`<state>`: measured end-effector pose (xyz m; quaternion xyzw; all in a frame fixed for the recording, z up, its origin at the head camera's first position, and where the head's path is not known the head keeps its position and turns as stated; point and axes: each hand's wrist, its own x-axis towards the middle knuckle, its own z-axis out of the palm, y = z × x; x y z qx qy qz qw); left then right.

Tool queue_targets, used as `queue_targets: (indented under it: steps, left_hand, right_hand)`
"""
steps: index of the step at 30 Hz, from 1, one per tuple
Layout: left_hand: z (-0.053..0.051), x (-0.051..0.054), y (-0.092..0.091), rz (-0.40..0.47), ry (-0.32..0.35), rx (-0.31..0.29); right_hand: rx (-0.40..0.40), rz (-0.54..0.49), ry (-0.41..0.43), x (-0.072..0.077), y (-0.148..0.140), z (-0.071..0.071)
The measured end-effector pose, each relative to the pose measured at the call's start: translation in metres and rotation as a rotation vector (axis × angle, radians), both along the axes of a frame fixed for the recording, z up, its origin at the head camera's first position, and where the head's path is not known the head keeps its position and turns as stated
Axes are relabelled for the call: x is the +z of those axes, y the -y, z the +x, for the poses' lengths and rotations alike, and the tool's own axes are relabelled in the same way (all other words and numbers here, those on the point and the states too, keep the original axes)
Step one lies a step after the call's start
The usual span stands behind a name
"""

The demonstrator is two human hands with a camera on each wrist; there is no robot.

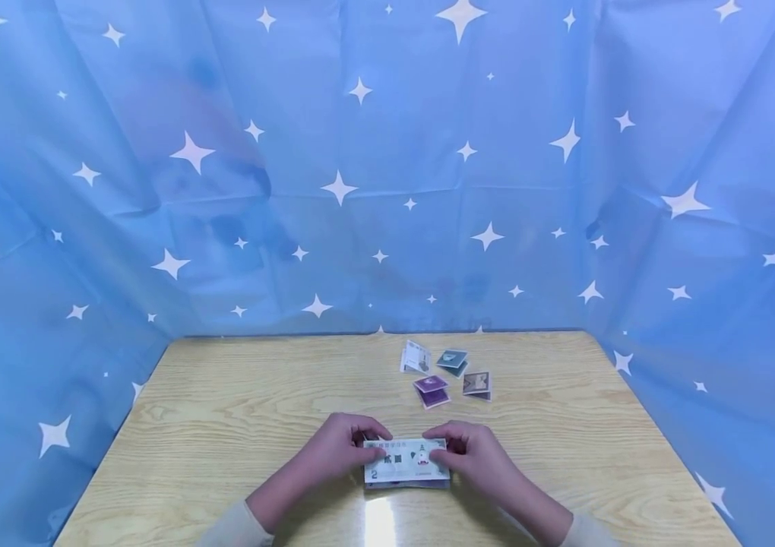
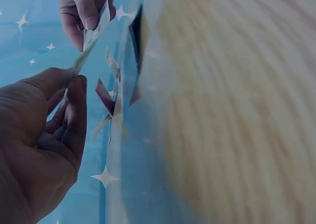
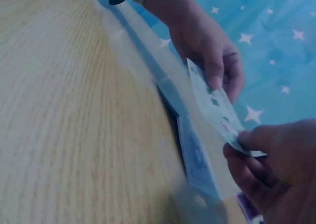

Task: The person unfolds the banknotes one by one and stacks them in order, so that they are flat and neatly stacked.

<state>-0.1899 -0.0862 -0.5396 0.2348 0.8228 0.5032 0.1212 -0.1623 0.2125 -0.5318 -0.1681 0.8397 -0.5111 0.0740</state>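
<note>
A pale banknote-like slip (image 1: 403, 471) with a "2" in its corner is stretched between both hands. My left hand (image 1: 343, 450) pinches its left end, thumb on the near face. At the other end my right hand (image 1: 475, 457) pinches it between thumb and fingers. In the right wrist view the slip (image 3: 219, 110) is tilted and lifted off the table. Below it lies another, bluish-purple paper note (image 3: 196, 157), slightly bent; from the head view only its lower edge shows. The right wrist view also catches the left hand (image 3: 215, 61) at the far end.
Beyond the hands sit several folded notes on the wooden table (image 1: 244, 395): a white one (image 1: 418, 357), a teal one (image 1: 453, 358), a purple one (image 1: 431, 384) and a brown one (image 1: 477, 383). A blue star-patterned curtain (image 1: 387, 228) surrounds the table's back and sides.
</note>
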Motion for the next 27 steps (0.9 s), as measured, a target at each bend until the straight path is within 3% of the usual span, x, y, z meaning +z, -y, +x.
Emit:
queue_targets:
  steps: [8, 14, 21, 27]
  left_hand:
    - [0.001, -0.003, -0.002, -0.084, -0.066, -0.067]
    - [0.000, -0.005, -0.006, -0.133, -0.081, -0.057]
    - [-0.002, -0.007, -0.009, -0.219, -0.102, -0.049]
    - [-0.003, -0.008, -0.010, -0.268, -0.103, -0.038]
  right_hand:
    - [0.026, 0.085, -0.024, -0.004, 0.002, 0.002]
    - [0.026, 0.137, -0.033, -0.007, 0.002, 0.002]
    - [0.043, 0.233, -0.131, -0.011, 0.004, 0.003]
    - [0.056, 0.288, -0.158, -0.015, 0.005, 0.001]
